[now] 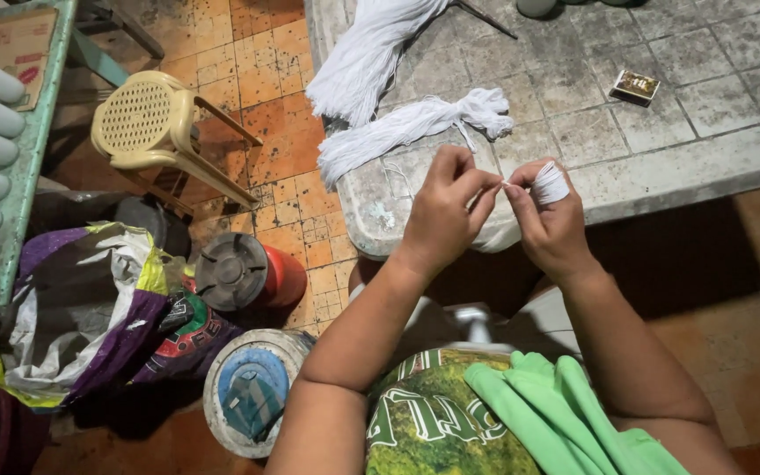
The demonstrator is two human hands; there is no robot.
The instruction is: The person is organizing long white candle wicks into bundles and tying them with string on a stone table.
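Below the head camera, the left hand [443,211] pinches a thin white thread [496,185] between thumb and fingertips; the right hand [549,224] has white thread wound [550,184] round its forefinger, thumb pressed against it; both hover at the edge of the tiled stone table [661,123]; two white yarn bundles [406,127] lie just beyond; a small matchbox [636,85] sits well apart.

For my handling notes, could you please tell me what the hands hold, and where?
The right hand pinches a small white thread bundle at its lower end; the left hand meets it, hold unclear.
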